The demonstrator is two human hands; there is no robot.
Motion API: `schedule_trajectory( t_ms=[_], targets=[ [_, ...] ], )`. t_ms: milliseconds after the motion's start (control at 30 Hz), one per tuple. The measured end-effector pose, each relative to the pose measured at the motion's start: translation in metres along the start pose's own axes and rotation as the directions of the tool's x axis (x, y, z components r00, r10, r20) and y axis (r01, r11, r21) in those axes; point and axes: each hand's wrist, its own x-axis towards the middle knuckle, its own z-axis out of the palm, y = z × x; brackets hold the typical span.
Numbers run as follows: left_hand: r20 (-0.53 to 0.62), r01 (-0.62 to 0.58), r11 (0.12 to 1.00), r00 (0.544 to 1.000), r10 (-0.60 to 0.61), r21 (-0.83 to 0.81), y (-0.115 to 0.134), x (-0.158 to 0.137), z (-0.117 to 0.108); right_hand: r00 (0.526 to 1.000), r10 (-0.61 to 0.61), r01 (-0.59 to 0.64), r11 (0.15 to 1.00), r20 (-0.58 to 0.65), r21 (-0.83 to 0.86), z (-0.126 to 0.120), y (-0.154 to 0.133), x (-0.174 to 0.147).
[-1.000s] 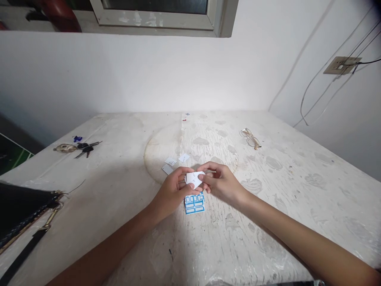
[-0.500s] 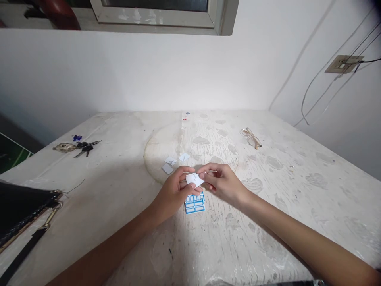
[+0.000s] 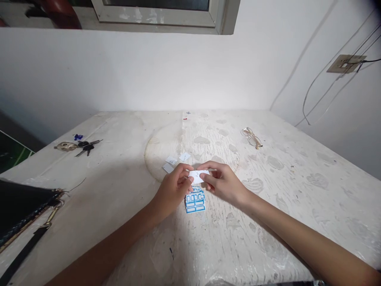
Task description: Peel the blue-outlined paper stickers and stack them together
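A small white paper card (image 3: 195, 176) with faint handwriting is held level above the table between my two hands. My left hand (image 3: 175, 183) pinches its left end with thumb and fingers. At the other end, my right hand (image 3: 220, 180) grips it, the thumb lying on top. Just below the card lies a sheet of blue-bordered sticker labels (image 3: 195, 201), its upper part partly covered by the hands. Beyond my left hand are three more white paper pieces (image 3: 171, 160) with writing, lying close together; the nearest is partly hidden by my fingers.
Keys with a keychain (image 3: 86, 147) and a small blue scrap (image 3: 78, 137) lie at left. Eyeglasses (image 3: 252, 138) rest at right. A black bag (image 3: 26, 210) with a strap sits at the left edge. Cables hang from a wall socket (image 3: 345, 63).
The card has shifted slightly right and turned straighter, with my right thumb now further over it. My left thumb has drawn up to its left end. More of the label sheet shows.
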Motion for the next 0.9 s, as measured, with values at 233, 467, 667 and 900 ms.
schedule_trajectory(
  t_ms=[233, 467, 667, 900],
  targets=[
    [-0.079, -0.123, 0.949, 0.985, 0.152, 0.289, -0.012, 0.018, -0.007, 0.964, -0.252, 0.187, 0.865, -0.081, -0.466, 0.000, 0.004, 0.008],
    [-0.085, -0.110, 0.945, 0.986, 0.143, 0.309, -0.016, 0.021, -0.009, 0.966, -0.258, 0.206, 0.824, -0.026, -0.528, 0.000, 0.010, 0.007],
    [-0.101, -0.062, 0.970, 0.991, 0.088, 0.235, -0.015, 0.020, -0.010, 0.964, -0.262, 0.213, 0.842, -0.031, -0.496, -0.001, 0.012, 0.007],
    [-0.067, 0.014, 0.996, 0.998, -0.009, 0.085, -0.011, 0.019, -0.008, 0.959, -0.282, 0.234, 0.830, -0.019, -0.506, 0.000, 0.011, 0.007]
  ],
)
